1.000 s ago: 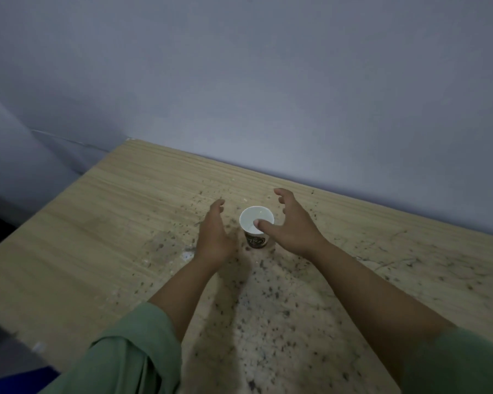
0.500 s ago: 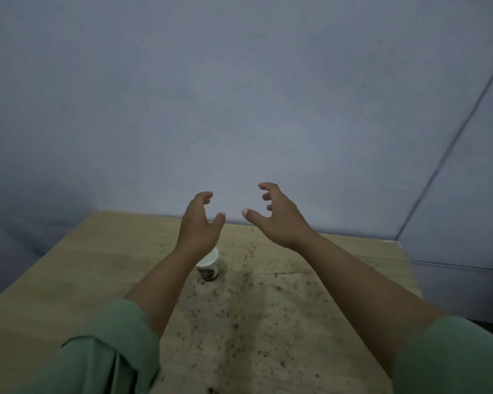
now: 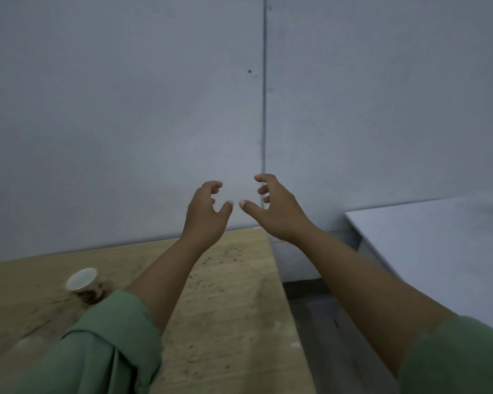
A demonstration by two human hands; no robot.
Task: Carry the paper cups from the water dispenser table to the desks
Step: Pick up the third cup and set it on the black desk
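Observation:
A white paper cup point(image 3: 82, 281) with a dark printed band stands upright on the speckled wooden desk point(image 3: 228, 308), at the lower left of the view. My left hand point(image 3: 207, 214) is raised well above and to the right of the cup, fingers curled and apart, holding nothing. My right hand point(image 3: 273, 207) hovers beside it, also empty with spread fingers. Both hands are in front of the wall, past the desk's far right corner. Green sleeves cover my upper forearms.
A grey wall point(image 3: 125, 109) with a vertical seam runs behind the desk. A light grey table point(image 3: 433, 245) stands to the right, with a strip of dark floor point(image 3: 325, 322) between the two.
The view has swung to the right, so the cup has slid to the lower left. Both hands let go of the cup and rose away from it, staying empty.

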